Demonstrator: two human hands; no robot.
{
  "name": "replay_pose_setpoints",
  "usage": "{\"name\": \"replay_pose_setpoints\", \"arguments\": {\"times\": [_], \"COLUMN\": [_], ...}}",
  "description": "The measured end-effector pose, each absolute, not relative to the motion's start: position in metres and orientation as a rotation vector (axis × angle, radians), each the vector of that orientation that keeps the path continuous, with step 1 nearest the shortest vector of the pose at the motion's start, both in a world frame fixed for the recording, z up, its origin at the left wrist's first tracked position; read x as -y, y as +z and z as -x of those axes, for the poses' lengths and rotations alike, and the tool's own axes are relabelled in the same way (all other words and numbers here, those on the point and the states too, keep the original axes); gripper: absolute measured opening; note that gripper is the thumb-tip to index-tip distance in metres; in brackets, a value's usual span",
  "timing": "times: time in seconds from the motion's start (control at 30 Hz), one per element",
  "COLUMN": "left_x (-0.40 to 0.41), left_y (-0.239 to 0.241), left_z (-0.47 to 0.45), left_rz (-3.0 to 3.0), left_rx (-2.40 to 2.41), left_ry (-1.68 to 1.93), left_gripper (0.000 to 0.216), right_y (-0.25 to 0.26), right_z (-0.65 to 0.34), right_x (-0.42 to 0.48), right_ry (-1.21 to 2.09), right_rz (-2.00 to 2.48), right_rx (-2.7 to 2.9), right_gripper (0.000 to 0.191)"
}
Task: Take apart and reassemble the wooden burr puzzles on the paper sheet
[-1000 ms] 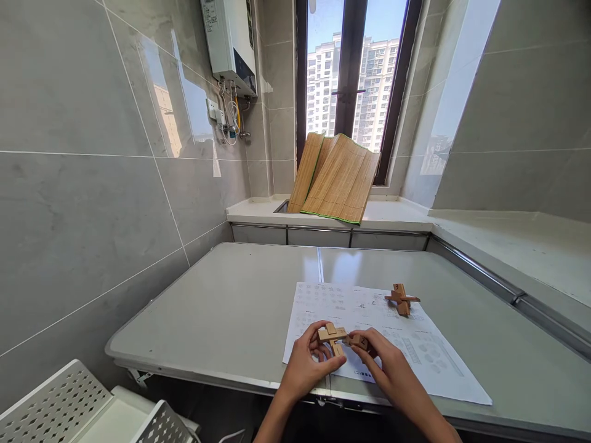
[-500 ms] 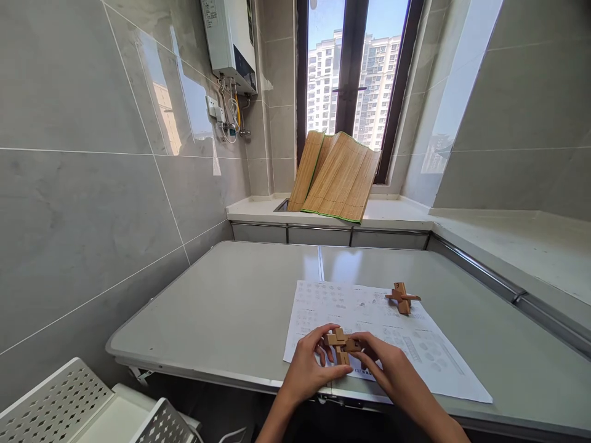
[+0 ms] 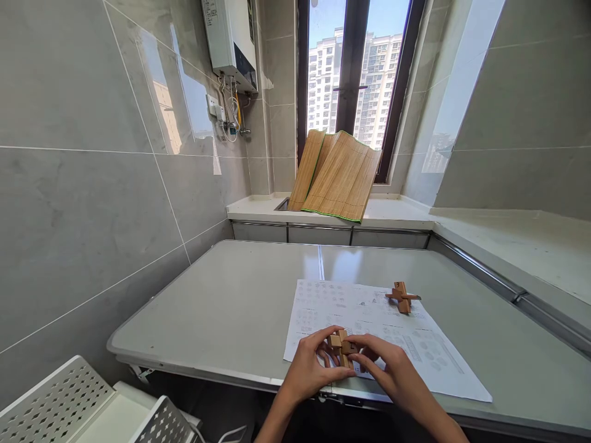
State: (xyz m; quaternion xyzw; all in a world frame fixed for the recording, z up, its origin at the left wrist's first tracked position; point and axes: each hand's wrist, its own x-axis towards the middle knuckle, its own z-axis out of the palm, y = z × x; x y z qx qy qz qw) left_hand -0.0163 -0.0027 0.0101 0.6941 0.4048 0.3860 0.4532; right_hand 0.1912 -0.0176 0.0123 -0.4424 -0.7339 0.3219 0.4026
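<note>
A wooden burr puzzle [image 3: 341, 344] of interlocking blocks is held just above the near edge of a printed sheet [image 3: 332, 303]. My left hand [image 3: 311, 363] grips it from the left, thumb below and fingers above and behind. From the right, my right hand [image 3: 383, 363] pinches a darker block of the same puzzle between thumb and fingertips. Fingers hide part of the puzzle. A second, cross-shaped wooden puzzle [image 3: 402, 298] rests on the sheet's far right corner, touched by neither hand.
The sheet lies on a pale folding table [image 3: 217, 307] with a centre seam. A white perforated basket [image 3: 55, 400] stands low at the left. Behind, a bamboo mat [image 3: 344, 175] leans at the window. A metal rail [image 3: 480, 267] runs along the right side.
The held puzzle has turned slightly between my hands, and its pieces sit closer together. My right fingers have shifted a little left. The second puzzle stays put.
</note>
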Motion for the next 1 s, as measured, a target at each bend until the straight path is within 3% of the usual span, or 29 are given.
{"name": "replay_pose_setpoints", "arguments": {"times": [0.17, 0.33, 0.53, 0.73, 1.0], "left_x": [0.003, 0.004, 0.009, 0.012, 0.003], "left_y": [0.007, 0.005, 0.010, 0.016, 0.004], "left_z": [0.017, 0.020, 0.021, 0.023, 0.022], "left_rz": [-1.690, -1.652, -1.605, -1.602, -1.618], "left_rx": [-0.990, -0.966, -0.924, -0.846, -0.903], "left_ry": [1.015, 1.019, 0.956, 0.922, 0.919], "left_gripper": [0.070, 0.072, 0.073, 0.072, 0.080], "right_y": [0.002, -0.003, -0.002, -0.012, -0.021], "right_z": [-0.195, -0.189, -0.183, -0.174, -0.195], "right_x": [0.011, 0.007, 0.014, 0.016, 0.001], "right_ry": [0.954, 1.004, 1.385, 1.531, 1.299], "right_rz": [1.173, 1.118, 1.044, 1.004, 1.153], "right_rx": [1.817, 1.860, 1.666, 1.460, 1.462], "right_gripper": [0.044, 0.037, 0.039, 0.040, 0.045]}}
